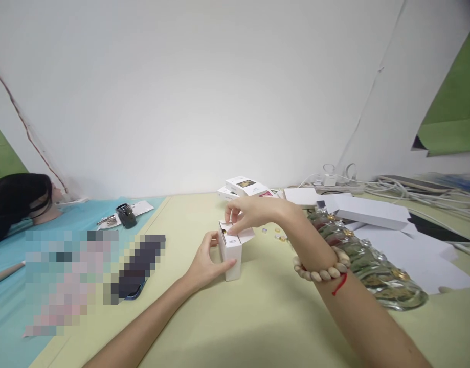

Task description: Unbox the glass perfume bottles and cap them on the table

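A small white carton box [231, 253] stands upright on the pale yellow table [258, 317], its top flaps open. My left hand [208, 261] grips the box's side, fingers wrapped round it. My right hand [250, 214] reaches over the top with fingers pinched at the open flap, where a small dark and gold thing shows; I cannot tell what it is. A bead bracelet and a red thread circle my right wrist.
Several small white boxes [244, 186] are stacked at the far edge. Clear packets of gold pieces [368, 266] lie on the right beside white paper sheets [373, 212] and cables [411, 185]. On the left lies a blue cloth [12, 286] with a dark jar [125, 214].
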`<state>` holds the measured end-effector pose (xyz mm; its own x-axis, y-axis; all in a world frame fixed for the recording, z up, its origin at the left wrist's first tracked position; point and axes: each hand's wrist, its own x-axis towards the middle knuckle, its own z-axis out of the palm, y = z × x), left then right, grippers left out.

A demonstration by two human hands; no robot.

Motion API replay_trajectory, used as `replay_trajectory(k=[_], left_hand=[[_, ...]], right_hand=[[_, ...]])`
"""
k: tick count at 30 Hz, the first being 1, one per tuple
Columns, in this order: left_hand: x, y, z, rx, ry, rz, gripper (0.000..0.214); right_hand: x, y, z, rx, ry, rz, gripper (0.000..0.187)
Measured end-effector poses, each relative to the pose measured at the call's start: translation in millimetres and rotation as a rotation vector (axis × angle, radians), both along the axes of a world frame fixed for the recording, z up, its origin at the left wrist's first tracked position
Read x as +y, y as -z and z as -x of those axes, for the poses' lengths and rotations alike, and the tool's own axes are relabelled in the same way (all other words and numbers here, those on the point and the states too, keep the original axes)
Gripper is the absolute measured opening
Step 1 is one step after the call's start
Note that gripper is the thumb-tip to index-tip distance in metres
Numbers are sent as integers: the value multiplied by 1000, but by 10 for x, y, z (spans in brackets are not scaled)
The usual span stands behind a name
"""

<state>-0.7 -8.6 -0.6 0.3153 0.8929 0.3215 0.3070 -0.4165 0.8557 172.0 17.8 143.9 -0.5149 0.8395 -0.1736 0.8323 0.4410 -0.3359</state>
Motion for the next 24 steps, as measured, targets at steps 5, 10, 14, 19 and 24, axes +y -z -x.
replay_trajectory(k=[5,10,14,19,24], left_hand=[[-22,-27,-22,-60,12,-32,51],[-34,-46,-53,-94,33,-45,56],[-37,-24,-57,-75,-18,-127,64],[-22,16,-44,-46,-150,-256,63],[1,29,-28,-114,-395,-313,65]], right_hand=[[-34,-2,12,-5,-100,-49,34],[-69,-11,34,-22,-89,-94,32],[-83,-23,42,14,-135,-51,30],[-94,-22,54,25,-99,-45,32],[-30,27,67,41,-15,-82,33]])
